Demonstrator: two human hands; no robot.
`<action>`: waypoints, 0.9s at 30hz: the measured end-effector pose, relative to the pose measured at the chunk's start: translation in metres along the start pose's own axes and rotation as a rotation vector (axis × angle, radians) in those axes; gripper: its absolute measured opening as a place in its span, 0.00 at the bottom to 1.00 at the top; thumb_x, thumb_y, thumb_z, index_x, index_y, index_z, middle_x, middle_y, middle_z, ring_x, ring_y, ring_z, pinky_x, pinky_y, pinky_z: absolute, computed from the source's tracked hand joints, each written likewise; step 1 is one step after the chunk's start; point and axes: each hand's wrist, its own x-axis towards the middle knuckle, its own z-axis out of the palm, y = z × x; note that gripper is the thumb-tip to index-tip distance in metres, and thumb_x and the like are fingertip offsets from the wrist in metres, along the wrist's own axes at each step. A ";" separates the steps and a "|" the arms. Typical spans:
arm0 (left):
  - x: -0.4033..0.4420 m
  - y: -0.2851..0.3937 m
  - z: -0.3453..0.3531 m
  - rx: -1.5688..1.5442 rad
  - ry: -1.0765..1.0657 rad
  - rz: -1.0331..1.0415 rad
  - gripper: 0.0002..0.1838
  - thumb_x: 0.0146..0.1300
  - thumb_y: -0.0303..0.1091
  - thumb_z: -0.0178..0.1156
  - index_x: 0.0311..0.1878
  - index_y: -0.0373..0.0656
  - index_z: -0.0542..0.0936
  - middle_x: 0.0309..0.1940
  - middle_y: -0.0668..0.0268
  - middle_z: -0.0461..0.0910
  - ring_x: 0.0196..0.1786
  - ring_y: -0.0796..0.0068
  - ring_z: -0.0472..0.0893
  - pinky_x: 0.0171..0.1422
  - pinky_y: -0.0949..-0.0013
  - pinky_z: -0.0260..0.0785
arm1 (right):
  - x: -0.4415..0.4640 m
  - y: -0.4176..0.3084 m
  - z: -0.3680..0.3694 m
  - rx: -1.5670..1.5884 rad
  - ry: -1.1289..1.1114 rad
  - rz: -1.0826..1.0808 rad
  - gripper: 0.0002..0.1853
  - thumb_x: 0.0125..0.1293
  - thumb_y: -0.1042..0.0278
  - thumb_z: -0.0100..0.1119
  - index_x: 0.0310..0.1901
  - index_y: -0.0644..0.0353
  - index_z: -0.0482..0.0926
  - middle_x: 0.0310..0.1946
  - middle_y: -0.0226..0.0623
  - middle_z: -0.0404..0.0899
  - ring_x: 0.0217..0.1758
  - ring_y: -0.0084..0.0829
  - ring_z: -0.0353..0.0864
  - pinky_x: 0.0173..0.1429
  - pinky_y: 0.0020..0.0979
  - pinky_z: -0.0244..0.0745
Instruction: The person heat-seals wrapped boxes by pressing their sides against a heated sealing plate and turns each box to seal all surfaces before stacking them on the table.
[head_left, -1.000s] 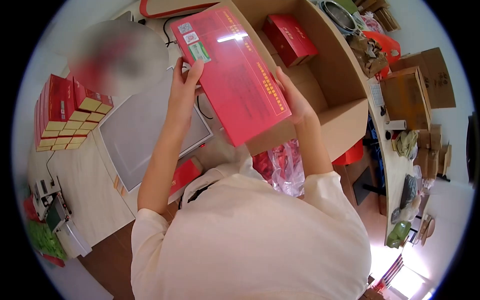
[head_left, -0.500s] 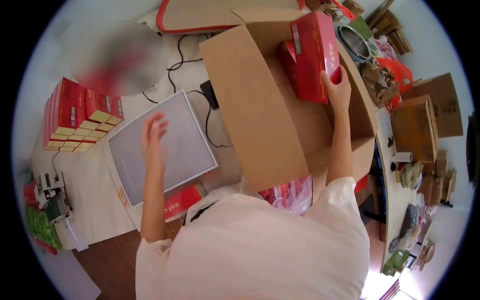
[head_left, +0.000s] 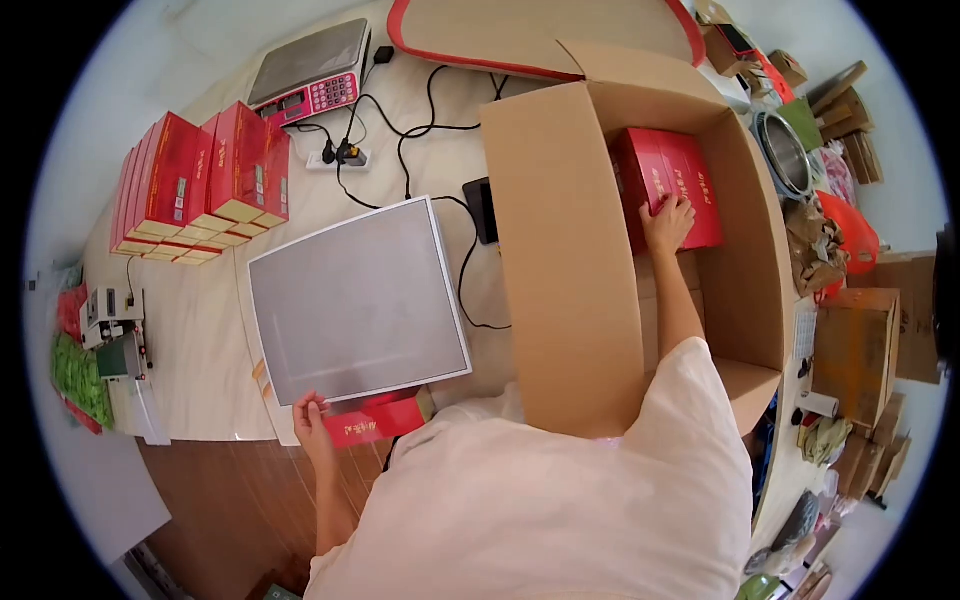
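My right hand [head_left: 668, 224] reaches into the open cardboard carton [head_left: 563, 260], its fingers bent over the top of a red box [head_left: 660, 170] with gold lettering. That box sits inside against other red box faces, and the joins between them are hard to tell. My left hand [head_left: 312, 418] is at the near-left corner of a grey flat panel [head_left: 360, 300] with a white frame. Its fingers are slightly curled and apart, close to the left end of another red box [head_left: 378, 418] at the panel's near edge. Contact there is unclear.
Stacked red boxes [head_left: 165, 185] stand at the left, before a scale [head_left: 312, 75] with a pink keypad. Black cables [head_left: 400, 150] run from a power strip [head_left: 340, 160]. A black device [head_left: 481, 210] lies beside the carton. Bowls [head_left: 782, 152] and cartons [head_left: 850, 345] line the right.
My right hand has lowered the red box into the carton. My left hand has come down from above the panel to its near corner. The view has shifted, and the scale now shows sharply.
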 end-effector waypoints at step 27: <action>-0.034 0.069 -0.062 0.954 -0.674 0.593 0.43 0.43 0.46 0.73 0.63 0.42 0.66 0.54 0.56 0.71 0.60 0.54 0.68 0.66 0.53 0.56 | -0.064 -0.081 -0.236 0.958 0.036 -0.142 0.14 0.70 0.67 0.52 0.54 0.63 0.74 0.49 0.40 0.75 0.48 0.30 0.72 0.54 0.30 0.68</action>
